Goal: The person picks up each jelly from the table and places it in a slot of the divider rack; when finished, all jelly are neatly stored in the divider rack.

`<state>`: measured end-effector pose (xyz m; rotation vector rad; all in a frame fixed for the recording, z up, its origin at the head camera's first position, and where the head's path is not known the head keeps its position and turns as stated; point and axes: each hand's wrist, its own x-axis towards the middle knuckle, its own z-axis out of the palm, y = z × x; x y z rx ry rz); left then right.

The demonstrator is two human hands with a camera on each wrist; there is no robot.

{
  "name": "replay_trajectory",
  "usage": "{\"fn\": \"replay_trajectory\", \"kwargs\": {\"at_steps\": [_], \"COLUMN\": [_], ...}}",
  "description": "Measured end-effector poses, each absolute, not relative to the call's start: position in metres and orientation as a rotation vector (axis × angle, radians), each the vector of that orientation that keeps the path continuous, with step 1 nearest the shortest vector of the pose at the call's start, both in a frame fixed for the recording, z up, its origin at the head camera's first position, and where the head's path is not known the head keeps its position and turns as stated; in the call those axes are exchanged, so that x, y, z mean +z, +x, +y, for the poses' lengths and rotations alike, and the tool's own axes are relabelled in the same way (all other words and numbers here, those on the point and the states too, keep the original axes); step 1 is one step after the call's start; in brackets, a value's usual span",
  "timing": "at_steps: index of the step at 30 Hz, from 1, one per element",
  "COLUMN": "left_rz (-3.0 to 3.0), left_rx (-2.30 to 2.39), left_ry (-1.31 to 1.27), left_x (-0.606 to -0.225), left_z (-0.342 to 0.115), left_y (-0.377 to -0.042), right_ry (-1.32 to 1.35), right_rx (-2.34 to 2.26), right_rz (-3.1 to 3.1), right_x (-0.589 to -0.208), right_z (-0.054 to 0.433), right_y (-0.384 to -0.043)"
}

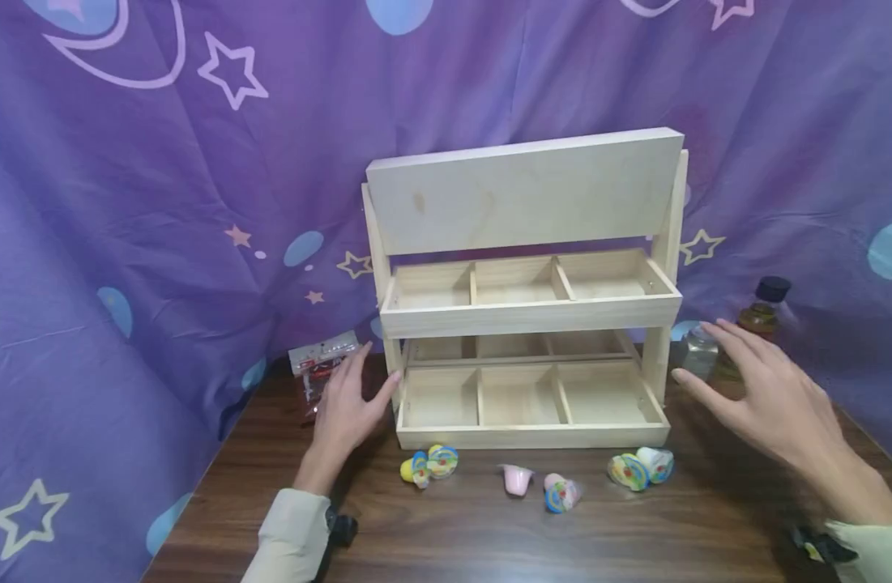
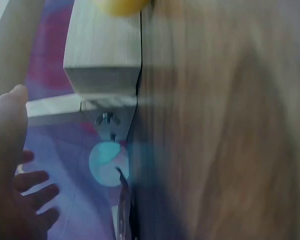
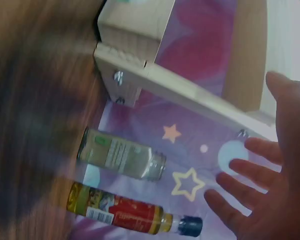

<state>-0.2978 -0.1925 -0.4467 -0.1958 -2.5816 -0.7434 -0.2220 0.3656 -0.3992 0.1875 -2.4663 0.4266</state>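
The counter (image 1: pixel 453 546) carries a pale wooden rack (image 1: pixel 529 317), standing upright with its sloping top board and trays fixed in place, so its assembly looks done. The left hand (image 1: pixel 347 409) is beside its left post and the right hand (image 1: pixel 777 397) is off its right side; both have their fingers apart and hold nothing, though I cannot tell whether the left thumb touches the post. The small cups (image 1: pixel 517 481) lie in front of the lowest tray, none inside the compartments that show, so nothing appears placed in the rack yet.

Counted: one rack, with two front trays of three compartments each and another divided row partly hidden behind; one red-labelled bottle (image 3: pixel 132 215); one packet (image 1: pixel 320 371); one glass jar (image 3: pixel 121 154); six cups, two yellow, two pink, two white.
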Motion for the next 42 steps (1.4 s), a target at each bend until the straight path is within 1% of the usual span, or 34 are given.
{"fn": "replay_trajectory", "kwargs": {"at_steps": [5, 10, 13, 15, 21, 27, 35, 42], "left_rz": [-2.567, -2.527, -2.501, -2.492, -2.491, -2.493, -2.475, -2.443], "left_rx": [-1.026, -1.340, -1.441, -1.456, -1.513, -1.596, -1.673, -1.739], "left_ry": [-0.219, -0.260, -0.252, -0.247, -0.174, -0.131, -0.108, -0.016], "left_x": [-0.454, -0.462, -0.467, -0.471, -0.478, -0.479, -0.482, -0.486], "left_z": [-0.186, -0.177, -0.172, -0.171, -0.174, -0.174, -0.172, -0.173], "left_y": [-0.294, -0.292, -0.291, -0.292, -0.289, -0.288, -0.287, -0.285], "right_ry": [0.372, 0.697, 0.860, 0.918, 1.018, 1.133, 1.170, 1.164], "right_rx": [0.509, 0.678, 0.743, 0.776, 0.849, 0.861, 0.801, 0.802], "right_rz": [-2.419, -2.380, -2.373, -2.399, -2.514, -2.563, -2.544, -2.579], "right_x": [-0.402, -0.411, -0.418, -0.422, -0.430, -0.435, -0.441, -0.442], "right_z": [0.349, 0.333, 0.324, 0.317, 0.301, 0.300, 0.302, 0.303], "right_y": [-0.212, -0.208, -0.208, -0.208, -0.208, -0.208, -0.207, -0.207]}}
